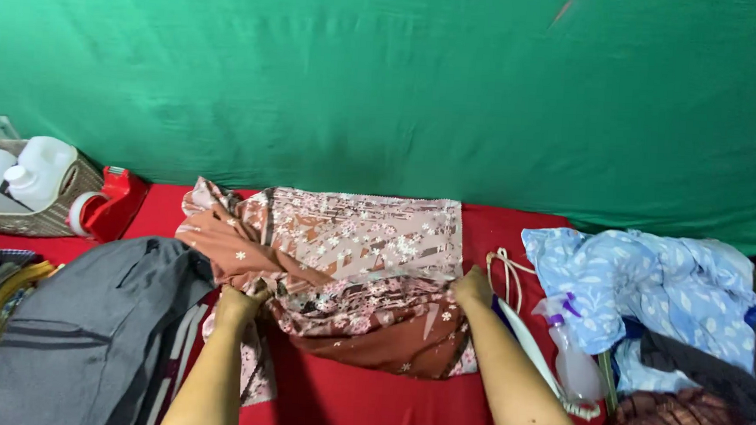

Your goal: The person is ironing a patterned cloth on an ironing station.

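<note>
A brown and pink cloth with a small flower print (350, 254) lies spread and partly folded on a red table cover (368, 406). My left hand (242, 301) grips the cloth's crumpled left edge. My right hand (472, 288) pinches its right edge near the fold. Both forearms reach in from the bottom of the view. The lower part of the cloth hangs toward me in a dark brown fold.
A grey garment (87, 327) lies at the left over striped cloth. At the far left stand a woven basket with white bottles (17, 187) and a red container (111, 203). At the right are a light blue flowered cloth (650, 283), a spray bottle (573, 352), a white cord (506, 275) and dark clothes. A green backdrop (402, 84) hangs behind.
</note>
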